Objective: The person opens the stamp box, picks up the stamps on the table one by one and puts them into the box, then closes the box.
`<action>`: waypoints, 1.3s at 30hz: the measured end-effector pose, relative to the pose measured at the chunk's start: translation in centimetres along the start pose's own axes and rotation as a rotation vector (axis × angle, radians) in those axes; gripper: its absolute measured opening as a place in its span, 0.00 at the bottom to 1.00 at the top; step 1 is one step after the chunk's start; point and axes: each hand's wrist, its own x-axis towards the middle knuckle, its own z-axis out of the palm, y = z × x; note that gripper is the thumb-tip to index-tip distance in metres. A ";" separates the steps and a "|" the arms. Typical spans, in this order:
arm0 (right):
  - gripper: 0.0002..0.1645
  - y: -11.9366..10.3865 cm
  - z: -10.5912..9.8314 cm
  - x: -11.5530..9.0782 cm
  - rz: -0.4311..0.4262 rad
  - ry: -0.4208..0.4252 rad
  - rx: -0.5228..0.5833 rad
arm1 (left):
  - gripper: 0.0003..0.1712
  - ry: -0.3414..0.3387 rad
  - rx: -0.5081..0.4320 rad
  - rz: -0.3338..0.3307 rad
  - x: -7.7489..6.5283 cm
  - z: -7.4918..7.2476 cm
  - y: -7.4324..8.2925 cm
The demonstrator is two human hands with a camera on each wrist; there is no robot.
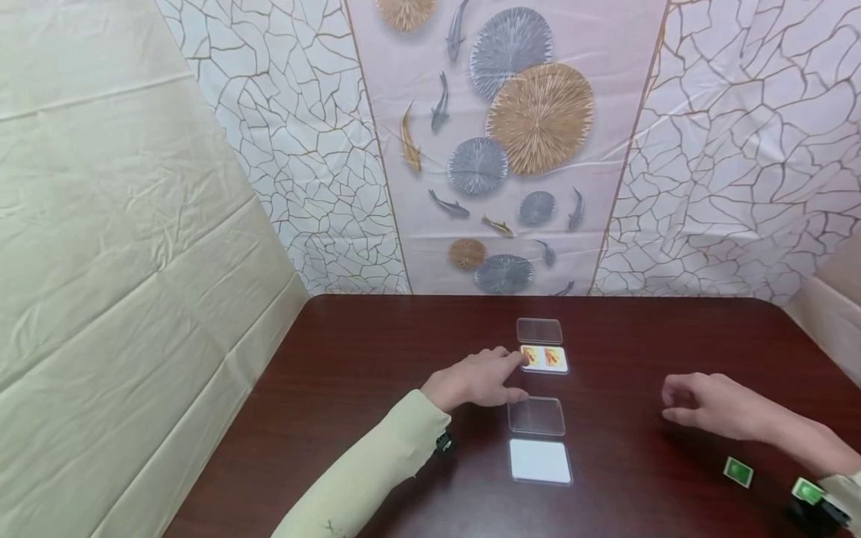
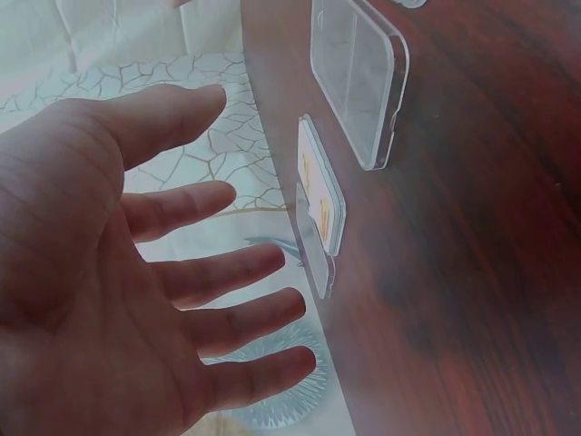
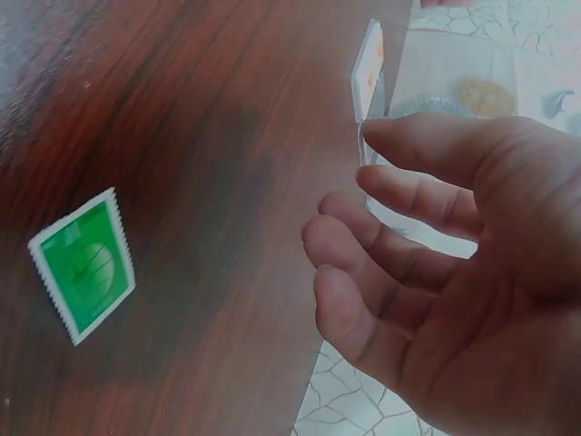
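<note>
My left hand (image 1: pixel 479 377), fingers spread and holding nothing, hovers beside a small case (image 1: pixel 561 366) with a white base. Two orange-and-yellow pictured stamps (image 1: pixel 554 358) lie side by side in that case. Below the left thumb in the head view is a clear plastic lid (image 1: pixel 536 422), and nearer still a second case with a plain white base (image 1: pixel 540 461). Off to the right, my right hand (image 1: pixel 716 406) hangs over the table with loosely bent fingers, nothing in it. A green stamp with perforated edges (image 3: pixel 86 268) lies on the table near it.
Another clear lid (image 1: pixel 539 330) lies behind the stamp case. A second green stamp (image 1: pixel 807 491) shows by the right wrist, partly bordered by the wrist camera (image 1: pixel 824 515). The dark wood table (image 1: pixel 377 336) meets a patterned cloth (image 1: pixel 323 187) at the back.
</note>
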 end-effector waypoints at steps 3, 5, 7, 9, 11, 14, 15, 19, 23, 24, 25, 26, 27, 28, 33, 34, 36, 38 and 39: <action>0.11 0.4 0.1 -0.4 -0.001 -0.043 0.021 | 0.36 -0.006 0.000 0.002 -0.3 0.3 -0.1; 0.11 0.6 0.1 -0.7 -0.005 -0.071 0.034 | 0.35 -0.008 -0.007 0.003 -0.6 0.5 -0.3; 0.11 0.8 0.1 -0.8 -0.013 -0.089 0.041 | 0.35 -0.009 -0.018 0.003 -0.9 0.7 -0.4; 0.10 1.0 0.1 -1.0 -0.016 -0.116 0.057 | 0.34 -0.008 -0.030 0.004 -1.2 0.8 -0.5; 0.10 1.2 0.0 -1.2 -0.018 -0.146 0.075 | 0.33 -0.004 -0.043 0.005 -1.5 1.0 -0.6; 0.10 1.4 -0.2 -1.6 -0.005 -0.206 0.108 | 0.33 0.000 -0.055 0.007 -1.8 1.3 -0.6; 0.11 1.5 -0.2 -1.7 -0.007 -0.215 0.110 | 0.33 -0.001 -0.055 0.009 -1.9 1.4 -0.6; 0.11 1.9 -0.2 -2.4 -0.004 -0.254 0.122 | 0.33 -0.011 -0.051 0.019 -2.4 1.7 -0.5; 0.12 2.2 0.0 -2.9 0.012 -0.278 0.144 | 0.31 -0.017 -0.043 0.031 -2.8 2.0 -0.5; 0.12 2.2 0.0 -3.0 0.018 -0.278 0.144 | 0.30 -0.018 -0.041 0.036 -2.9 2.0 -0.4; 0.12 2.2 0.0 -3.1 0.024 -0.281 0.148 | 0.30 -0.020 -0.038 0.039 -3.0 2.0 -0.4; 0.11 2.3 0.1 -3.2 0.021 -0.279 0.152 | 0.30 -0.021 -0.035 0.042 -3.1 2.0 -0.4; 0.11 2.4 0.1 -3.3 0.024 -0.281 0.154 | 0.30 -0.022 -0.031 0.046 -3.2 2.1 -0.4; 0.11 2.6 0.2 -3.4 0.028 -0.282 0.154 | 0.30 -0.025 -0.027 0.049 -3.3 2.1 -0.4; 0.13 3.2 0.4 -3.9 0.095 -0.325 0.167 | 0.30 -0.042 0.005 0.064 -4.0 2.4 -0.1; 0.14 3.4 0.5 -4.0 0.108 -0.329 0.165 | 0.30 -0.044 0.016 0.069 -4.1 2.5 0.0; 0.14 3.7 0.7 -4.3 0.106 -0.329 0.170 | 0.30 -0.043 0.045 0.079 -4.5 2.7 0.2; 0.14 4.1 0.8 -4.6 0.094 -0.326 0.173 | 0.29 -0.041 0.069 0.090 -4.9 2.8 0.4; 0.14 4.2 0.9 -4.7 0.090 -0.325 0.175 | 0.28 -0.040 0.081 0.096 -5.1 2.9 0.5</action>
